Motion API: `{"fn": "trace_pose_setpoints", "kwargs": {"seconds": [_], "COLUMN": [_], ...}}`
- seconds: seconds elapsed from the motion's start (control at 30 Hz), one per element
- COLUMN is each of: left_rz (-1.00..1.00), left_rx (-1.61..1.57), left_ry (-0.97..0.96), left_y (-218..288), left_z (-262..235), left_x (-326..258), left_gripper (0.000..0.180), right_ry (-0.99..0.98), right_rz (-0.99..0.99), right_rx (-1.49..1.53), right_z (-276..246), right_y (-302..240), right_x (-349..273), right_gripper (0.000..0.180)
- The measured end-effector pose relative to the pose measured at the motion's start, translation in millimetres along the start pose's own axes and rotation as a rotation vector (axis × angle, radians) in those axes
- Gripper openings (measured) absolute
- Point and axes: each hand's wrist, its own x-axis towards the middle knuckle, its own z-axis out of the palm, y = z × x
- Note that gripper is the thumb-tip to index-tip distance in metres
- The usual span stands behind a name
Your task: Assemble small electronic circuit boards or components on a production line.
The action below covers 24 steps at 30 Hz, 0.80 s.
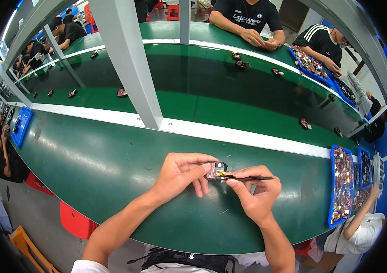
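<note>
My left hand (180, 176) grips a small black plastic housing (224, 165) between thumb and fingers, a little above the green tabletop. Inside it show a pinkish-red circuit board (211, 171), a round white spot and something yellow. From the other side, my right hand (259, 193) pinches a pair of slim black tweezers (258, 178). Their tips point left and meet the near right part of the housing. Whether the tips grasp a part is too small to tell.
Beyond the white rail (243, 138) runs a green conveyor belt (175, 103) carrying several small assemblies. A grey post (127, 63) rises from the rail. Blue trays of parts (332, 186) stand at right; another blue tray (21, 127) lies far left. Several co-workers sit around.
</note>
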Motion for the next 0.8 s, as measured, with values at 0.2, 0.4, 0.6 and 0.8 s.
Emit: {"fn": "trace_pose_setpoints", "kwargs": {"seconds": [0.2,0.4,0.6,0.8], "left_rz": [0.008,0.001,-0.001,-0.035], "left_rx": [0.005,0.008,0.002,-0.062], "left_ry": [0.000,-0.009,-0.018,-0.008], "left_y": [1.3,-0.6,-1.0,-1.8], "left_z": [-0.1,-0.1,0.8,1.2], "left_x": [-0.2,0.5,0.4,1.4], "left_gripper": [0.028,0.028,0.028,0.028], "right_ry": [0.001,-0.020,-0.041,-0.068], "right_rz": [-0.010,-0.029,-0.063,-0.197], "right_rx": [-0.017,-0.036,-0.034,-0.082], "right_z": [0.8,0.7,0.1,1.8], "right_y": [-0.2,-2.3,-0.3,-4.6], "right_x": [-1.0,-0.4,-0.8,1.0], "right_gripper": [0.017,0.016,0.016,0.016]}}
